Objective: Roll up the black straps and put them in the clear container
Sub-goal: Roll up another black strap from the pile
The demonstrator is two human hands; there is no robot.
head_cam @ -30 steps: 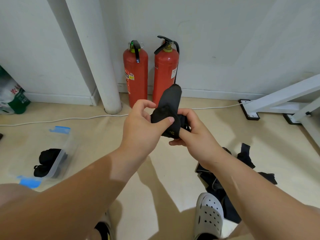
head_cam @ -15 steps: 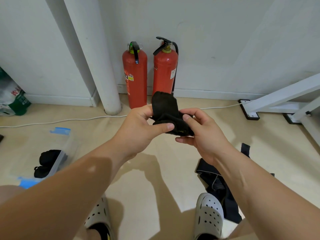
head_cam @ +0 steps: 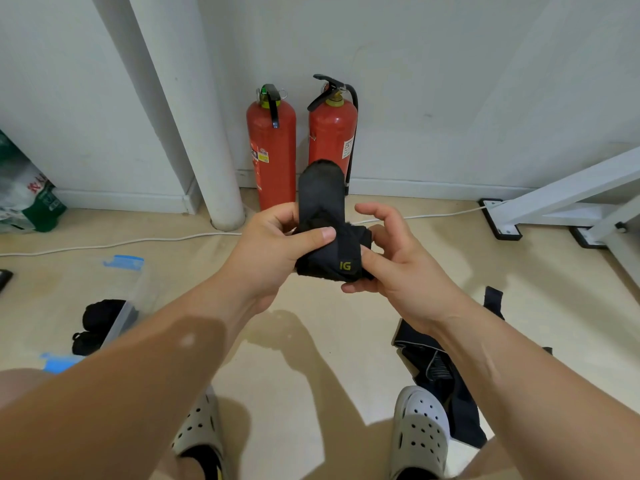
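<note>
The left hand (head_cam: 273, 251) and right hand (head_cam: 398, 271) pinch the black strap (head_cam: 329, 258) so the roll cannot open; its loose end sticks up above the fingers (head_cam: 280, 216).

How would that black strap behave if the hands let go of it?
Likely soft and light: the black strap bends into a tight roll between the left hand and right hand. Its free end sticks out without drooping, so it probably has some stiffness. It may unroll if released, since both hands pinch it.
</note>
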